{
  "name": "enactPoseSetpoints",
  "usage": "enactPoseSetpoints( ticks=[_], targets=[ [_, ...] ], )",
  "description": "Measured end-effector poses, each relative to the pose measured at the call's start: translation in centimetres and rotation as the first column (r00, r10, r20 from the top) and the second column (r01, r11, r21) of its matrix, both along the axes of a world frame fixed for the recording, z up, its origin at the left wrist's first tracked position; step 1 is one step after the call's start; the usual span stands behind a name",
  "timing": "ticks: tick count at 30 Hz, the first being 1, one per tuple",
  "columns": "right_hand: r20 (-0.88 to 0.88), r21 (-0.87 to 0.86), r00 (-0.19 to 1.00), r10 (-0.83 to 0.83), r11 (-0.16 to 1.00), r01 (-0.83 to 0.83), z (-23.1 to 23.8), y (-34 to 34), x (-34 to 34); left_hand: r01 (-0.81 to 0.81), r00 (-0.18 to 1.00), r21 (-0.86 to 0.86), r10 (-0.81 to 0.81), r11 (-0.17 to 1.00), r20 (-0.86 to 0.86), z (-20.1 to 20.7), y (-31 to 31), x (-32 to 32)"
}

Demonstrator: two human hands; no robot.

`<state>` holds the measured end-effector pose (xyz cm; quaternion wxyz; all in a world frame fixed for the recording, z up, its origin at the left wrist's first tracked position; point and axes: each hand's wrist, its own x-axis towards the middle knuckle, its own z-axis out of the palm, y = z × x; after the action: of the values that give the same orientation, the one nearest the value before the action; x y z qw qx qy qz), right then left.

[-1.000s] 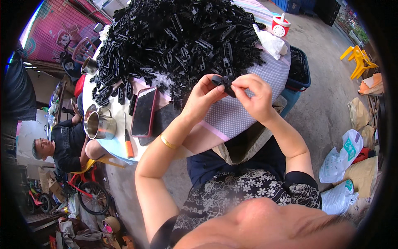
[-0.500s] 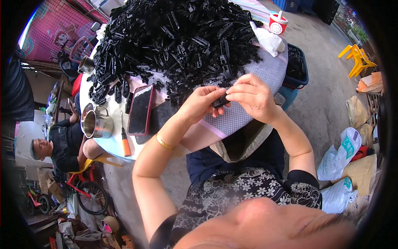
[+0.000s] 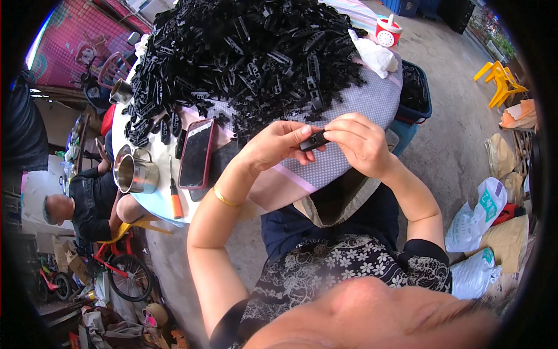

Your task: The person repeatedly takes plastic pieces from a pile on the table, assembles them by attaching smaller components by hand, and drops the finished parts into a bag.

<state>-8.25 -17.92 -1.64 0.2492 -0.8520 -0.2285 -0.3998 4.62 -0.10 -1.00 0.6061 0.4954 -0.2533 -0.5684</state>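
Between my two hands is a small black plastic part (image 3: 314,141), held just above the near edge of the table. My left hand (image 3: 280,144) pinches its left end between thumb and fingers. The fingertips of my right hand (image 3: 361,142) are closed on its other end. Beyond my hands rises a big heap of black plastic parts (image 3: 244,64) on the round table (image 3: 381,96). A phone with a pinkish-red case (image 3: 197,154) lies left of my left hand. Beside it is a screwdriver with an orange handle (image 3: 176,200).
Metal cups (image 3: 142,174) stand at the table's left edge. A red-and-white cup (image 3: 388,32) and white cloth (image 3: 376,55) are at the far right. Right of the table is a dark bin (image 3: 427,110) of black parts. An open sack (image 3: 325,212) hangs at my lap. Another person (image 3: 93,200) sits left.
Both hands have shifted slightly, tilting the black part so more of its surface shows. At the left, the seated person's head has turned downward.
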Motion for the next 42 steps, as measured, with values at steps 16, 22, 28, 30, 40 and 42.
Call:
enactPoseSetpoints(
  ticks=[16, 22, 28, 30, 40, 42],
  targets=[
    [-0.605, 0.339, 0.788, 0.115, 0.932, 0.125, -0.3, -0.6, -0.2, -0.208, 0.536, -0.011, 0.123, 0.978, 0.835, -0.1, -0.4, -2.8],
    [-0.646, 0.398, 0.75, 0.14, 0.901, 0.175, -0.4, -2.8, 2.5, -0.103, 0.475, 0.013, 0.038, 0.995, 0.879, -0.4, -1.0, -3.7],
    [-0.222, -0.105, 0.835, -0.503, 0.864, 0.493, -1.9, -1.8, 6.4, 0.065, 0.175, -0.192, 0.178, 0.979, 0.968, -1.0, -0.9, -3.6],
    [-0.246, -0.071, 0.835, -0.492, 0.869, 0.491, -1.7, -1.8, 6.3, -0.183, 0.34, -0.178, 0.233, 0.967, 0.911, -1.1, -0.9, -3.3],
    [-0.286, 0.28, 0.958, -0.014, 0.955, 0.098, -1.5, -1.1, 3.1, -0.443, 0.871, -0.147, 0.464, 0.884, 0.164, -2.3, -0.8, -1.1],
    [-0.391, 0.263, 0.906, -0.162, 0.924, 0.278, -1.5, -3.3, 3.5, -0.386, 0.91, -0.173, 0.405, 0.906, 0.089, -2.1, -1.0, -1.3]
  ],
)
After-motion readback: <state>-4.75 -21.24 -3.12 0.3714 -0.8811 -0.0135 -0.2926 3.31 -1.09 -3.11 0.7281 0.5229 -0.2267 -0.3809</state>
